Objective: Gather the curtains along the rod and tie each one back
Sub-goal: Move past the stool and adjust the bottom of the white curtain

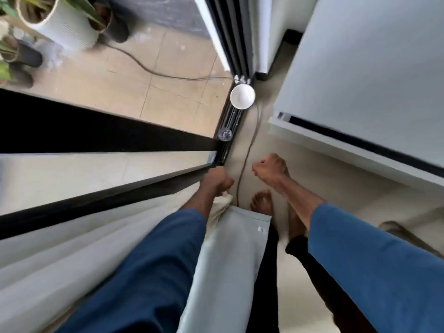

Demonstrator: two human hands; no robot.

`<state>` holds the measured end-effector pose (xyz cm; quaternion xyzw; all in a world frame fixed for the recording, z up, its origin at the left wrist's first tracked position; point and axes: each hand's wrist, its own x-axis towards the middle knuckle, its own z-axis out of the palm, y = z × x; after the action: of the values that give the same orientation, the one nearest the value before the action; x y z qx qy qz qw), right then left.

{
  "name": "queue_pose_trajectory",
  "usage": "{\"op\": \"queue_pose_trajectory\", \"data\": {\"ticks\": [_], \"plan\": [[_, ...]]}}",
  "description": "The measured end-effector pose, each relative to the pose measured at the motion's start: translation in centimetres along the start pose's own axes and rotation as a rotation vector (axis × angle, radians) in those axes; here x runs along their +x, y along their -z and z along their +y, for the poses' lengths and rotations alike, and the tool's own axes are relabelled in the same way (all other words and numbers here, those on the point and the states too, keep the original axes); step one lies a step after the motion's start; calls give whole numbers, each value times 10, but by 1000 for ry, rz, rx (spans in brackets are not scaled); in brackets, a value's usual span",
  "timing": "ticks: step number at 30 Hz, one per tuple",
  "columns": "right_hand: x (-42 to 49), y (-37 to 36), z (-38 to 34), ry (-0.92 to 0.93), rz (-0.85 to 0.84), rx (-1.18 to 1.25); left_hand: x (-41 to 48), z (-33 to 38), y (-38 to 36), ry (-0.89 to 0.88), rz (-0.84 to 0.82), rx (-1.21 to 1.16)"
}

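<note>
Fabric bunches under the left hand (216, 181), which is clenched, knuckles up, around a cream fold of the curtain (72, 251). The rest of that pale curtain spreads away to the lower left along the dark sliding-door frame (96, 203). The right hand (269, 169) is held apart from it over the floor, fingers curled tight into a fist with nothing showing in it. Both forearms come out of blue sleeves (149, 272).

A small white label (260, 229) sits near the hem of a pale grey-green cloth (228, 265) hanging between the arms; its print is too small to read.

A white bowl (242, 96) stands on the door track (230, 121) and looks empty. Nearer on the same track is a clear glass (225, 134); what it contains cannot be told. Beyond the pane, at the upper left, a white ribbed pot (67, 30) holds a green plant, with a dark pot (117, 30) just beside it. A dark cable (247, 150) runs along the floor between the hands, and bare feet (262, 203) show below them.
</note>
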<state>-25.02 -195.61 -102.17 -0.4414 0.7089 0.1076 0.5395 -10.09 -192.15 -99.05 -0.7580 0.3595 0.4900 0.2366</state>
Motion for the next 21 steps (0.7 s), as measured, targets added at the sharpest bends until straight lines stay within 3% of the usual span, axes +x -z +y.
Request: {"op": "queue_pose_trajectory", "data": {"ticks": [10, 17, 21], "plan": [[154, -111, -44, 43, -57, 28, 116, 12, 1, -156, 44, -118], [233, -138, -53, 68, 6, 69, 164, -6, -5, -113, 146, -89], [252, -144, -60, 97, -49, -7, 175, -9, -11, -97, 178, -74]]}}
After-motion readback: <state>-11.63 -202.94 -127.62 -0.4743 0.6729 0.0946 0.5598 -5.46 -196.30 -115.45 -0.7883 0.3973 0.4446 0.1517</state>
